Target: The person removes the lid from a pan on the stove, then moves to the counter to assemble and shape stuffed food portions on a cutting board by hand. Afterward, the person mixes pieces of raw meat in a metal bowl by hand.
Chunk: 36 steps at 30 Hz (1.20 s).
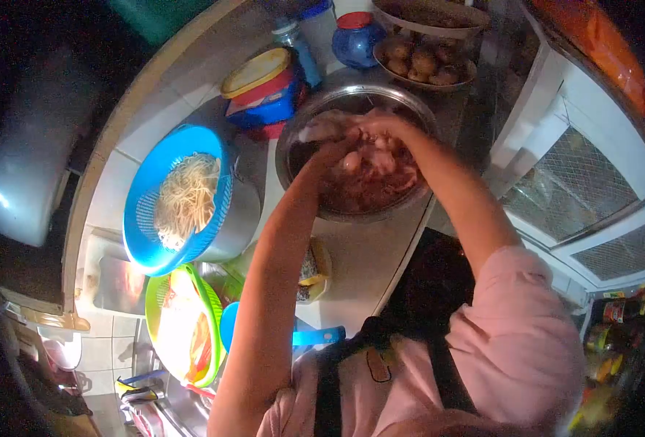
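A wide metal bowl (293, 193) stands on the counter in front of me, holding dark reddish liquid and pieces of raw meat (384, 164). Both hands reach into it. My left hand (339, 148) is in the left half with its fingers closed around meat, close to a pale piece at the far side. My right hand (386, 130) bends inward beside it, its fingers curled over more of the meat. Dim light and blur hide the fingertips and the exact shape of the pieces.
Left of the bowl, a blue colander (137, 218) of noodles rests on a metal pot (242, 218). A green basket (212, 342) lies nearer me. Stacked plastic containers (260, 87), a blue jar (355, 44) and a basket of round brown produce (424, 65) stand behind. A white-framed screen door (570, 189) is at right.
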Each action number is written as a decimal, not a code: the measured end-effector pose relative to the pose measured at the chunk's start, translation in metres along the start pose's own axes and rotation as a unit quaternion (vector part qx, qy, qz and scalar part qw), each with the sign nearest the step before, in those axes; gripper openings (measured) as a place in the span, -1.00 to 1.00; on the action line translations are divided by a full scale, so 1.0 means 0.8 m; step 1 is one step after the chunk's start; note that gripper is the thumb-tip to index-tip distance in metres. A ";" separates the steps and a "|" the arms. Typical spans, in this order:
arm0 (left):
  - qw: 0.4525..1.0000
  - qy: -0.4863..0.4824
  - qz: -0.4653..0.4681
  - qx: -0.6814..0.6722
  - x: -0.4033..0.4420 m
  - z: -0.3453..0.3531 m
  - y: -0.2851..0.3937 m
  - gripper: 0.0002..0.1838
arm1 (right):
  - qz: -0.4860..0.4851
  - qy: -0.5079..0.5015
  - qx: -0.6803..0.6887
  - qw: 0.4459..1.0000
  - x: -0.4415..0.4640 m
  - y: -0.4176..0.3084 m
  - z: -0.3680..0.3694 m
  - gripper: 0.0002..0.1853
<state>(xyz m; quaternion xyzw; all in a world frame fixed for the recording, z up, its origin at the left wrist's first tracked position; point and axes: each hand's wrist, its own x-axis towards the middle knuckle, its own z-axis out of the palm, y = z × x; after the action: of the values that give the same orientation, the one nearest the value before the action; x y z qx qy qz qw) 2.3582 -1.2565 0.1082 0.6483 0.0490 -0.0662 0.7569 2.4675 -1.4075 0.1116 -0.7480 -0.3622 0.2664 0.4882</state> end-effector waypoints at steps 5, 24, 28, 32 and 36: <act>0.898 0.023 0.259 0.354 0.033 -0.020 -0.001 -0.67 | 0.090 0.129 -0.043 0.987 -0.024 -0.073 -0.003 -0.53; 0.539 -0.214 0.158 0.799 -0.087 0.034 0.027 -0.54 | 0.110 -0.025 -0.458 0.882 -0.054 -0.015 0.032 -0.62; 0.683 -0.180 0.149 0.692 -0.025 0.016 -0.012 -0.50 | 0.176 -0.055 -0.485 0.855 -0.071 -0.064 0.045 -0.63; 0.801 -0.153 0.151 0.558 0.026 -0.036 -0.027 -0.44 | 0.125 0.014 -0.467 0.875 -0.024 0.041 0.017 -0.64; 0.865 -0.071 0.174 0.464 0.025 -0.045 -0.009 -0.56 | -0.065 0.050 -0.450 0.889 0.015 0.013 -0.019 -0.76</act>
<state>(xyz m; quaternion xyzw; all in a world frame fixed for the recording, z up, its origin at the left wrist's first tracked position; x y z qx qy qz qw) 2.3774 -1.2225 0.0926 0.9163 -0.1554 0.0055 0.3691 2.4892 -1.4085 0.1072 -0.8747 -0.4660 0.0051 0.1330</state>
